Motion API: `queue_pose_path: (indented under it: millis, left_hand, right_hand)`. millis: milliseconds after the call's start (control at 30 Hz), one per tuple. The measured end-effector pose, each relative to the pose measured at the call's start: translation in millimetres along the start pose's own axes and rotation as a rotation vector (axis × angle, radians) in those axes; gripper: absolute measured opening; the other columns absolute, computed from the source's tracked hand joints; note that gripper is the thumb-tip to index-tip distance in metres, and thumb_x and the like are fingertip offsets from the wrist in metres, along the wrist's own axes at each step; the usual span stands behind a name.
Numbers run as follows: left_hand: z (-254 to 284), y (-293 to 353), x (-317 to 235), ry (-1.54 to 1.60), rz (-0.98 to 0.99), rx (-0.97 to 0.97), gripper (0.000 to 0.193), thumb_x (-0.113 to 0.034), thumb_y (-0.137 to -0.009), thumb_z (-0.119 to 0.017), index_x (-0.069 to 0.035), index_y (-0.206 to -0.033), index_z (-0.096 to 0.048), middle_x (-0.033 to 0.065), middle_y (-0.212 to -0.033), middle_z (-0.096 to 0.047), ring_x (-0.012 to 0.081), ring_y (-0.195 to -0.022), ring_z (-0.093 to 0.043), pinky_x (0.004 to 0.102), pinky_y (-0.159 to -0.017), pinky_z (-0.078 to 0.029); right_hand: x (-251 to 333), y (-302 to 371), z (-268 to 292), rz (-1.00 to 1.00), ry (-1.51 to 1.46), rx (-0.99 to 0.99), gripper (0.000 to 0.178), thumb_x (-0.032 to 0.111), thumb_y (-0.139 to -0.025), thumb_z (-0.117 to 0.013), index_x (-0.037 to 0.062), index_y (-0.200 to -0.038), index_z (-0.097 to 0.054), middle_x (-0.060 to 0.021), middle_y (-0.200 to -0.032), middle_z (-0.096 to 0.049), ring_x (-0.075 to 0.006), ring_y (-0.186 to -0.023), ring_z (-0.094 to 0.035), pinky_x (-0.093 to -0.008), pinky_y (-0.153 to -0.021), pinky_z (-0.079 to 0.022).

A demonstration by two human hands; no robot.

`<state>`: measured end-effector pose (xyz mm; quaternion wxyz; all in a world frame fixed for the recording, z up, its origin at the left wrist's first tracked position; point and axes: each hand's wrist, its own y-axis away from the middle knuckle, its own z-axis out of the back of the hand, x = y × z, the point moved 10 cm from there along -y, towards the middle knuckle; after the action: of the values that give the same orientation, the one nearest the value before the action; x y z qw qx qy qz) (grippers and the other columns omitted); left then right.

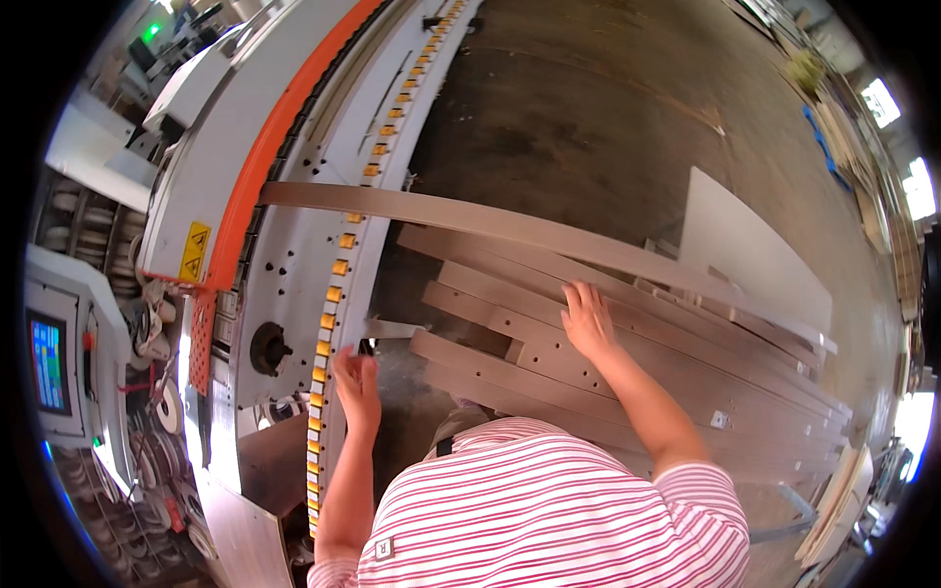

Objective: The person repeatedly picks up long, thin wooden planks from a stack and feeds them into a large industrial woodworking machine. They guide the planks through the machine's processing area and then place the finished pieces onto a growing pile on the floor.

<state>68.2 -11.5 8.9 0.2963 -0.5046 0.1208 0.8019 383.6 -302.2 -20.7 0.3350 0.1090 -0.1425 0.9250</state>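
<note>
A long, narrow brown board [461, 213] runs from under the orange-edged machine on the left out to the right. My right hand [590, 323] is over the stack of brown panels [647, 358], fingers spread and nothing in them; whether it touches the top panel I cannot tell. Several panels in that stack have small drilled holes. Beside the strip of yellow rollers [334, 294], my left hand [358, 392] is raised with loosely bent fingers, apart from one another, and no object shows in it. Both hands are nearer to me than the long board.
The machine's orange rail [284, 108] and a flat grey bed [319, 157] stand at left. A control screen [47, 363] and reels of edging strip [169, 404] are at far left. A pale panel [745, 250] stands right of the stack. Boards line the far right.
</note>
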Motion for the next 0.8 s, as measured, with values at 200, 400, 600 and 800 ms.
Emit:
queue_pose_path:
  millis: [200, 400, 600, 800]
  left_hand:
    - [-29, 76, 38, 0.003, 0.174, 0.165, 0.035, -0.015, -0.098, -0.056, -0.003, -0.129, -0.043, 0.0091, -0.088, -0.062, 0.0167, -0.078, -0.059, 0.03, -0.073, -0.048]
    - [-65, 98, 59, 0.06, 0.237, 0.315, 0.034, -0.02, -0.098, -0.058, -0.003, -0.125, -0.045, 0.0084, -0.082, -0.063, 0.0157, -0.072, -0.059, 0.0298, -0.068, -0.049]
    - [-95, 110, 77, 0.163, 0.159, 0.438, 0.037, -0.026, -0.099, -0.06, -0.006, -0.126, -0.046, 0.0058, -0.083, -0.06, 0.0127, -0.071, -0.055, 0.0275, -0.065, -0.048]
    - [-106, 123, 82, 0.165, 0.199, 0.501, 0.031, -0.023, -0.098, -0.06, -0.005, -0.121, -0.048, 0.0067, -0.082, -0.059, 0.012, -0.07, -0.055, 0.0267, -0.062, -0.047]
  right_hand:
    - [-84, 13, -16, -0.323, -0.012, 0.221, 0.058, 0.034, -0.083, -0.073, 0.0048, -0.129, -0.054, -0.0117, -0.129, -0.049, -0.0294, -0.126, -0.046, -0.0486, -0.104, -0.04]
    - [-116, 24, -22, -0.247, 0.005, 0.245, 0.057, 0.048, -0.081, -0.071, 0.0077, -0.12, -0.061, -0.0104, -0.123, -0.055, -0.0301, -0.127, -0.046, -0.0492, -0.102, -0.041]
    - [-85, 17, -17, 0.023, 0.085, 0.069, 0.048, 0.046, -0.085, -0.067, 0.0076, -0.115, -0.063, -0.0102, -0.117, -0.059, -0.0313, -0.115, -0.053, -0.0472, -0.094, -0.045]
    - [-121, 16, -38, -0.034, 0.163, 0.174, 0.044, 0.039, -0.082, -0.069, 0.0053, -0.11, -0.062, -0.0123, -0.117, -0.057, -0.0312, -0.111, -0.057, -0.0444, -0.091, -0.049]
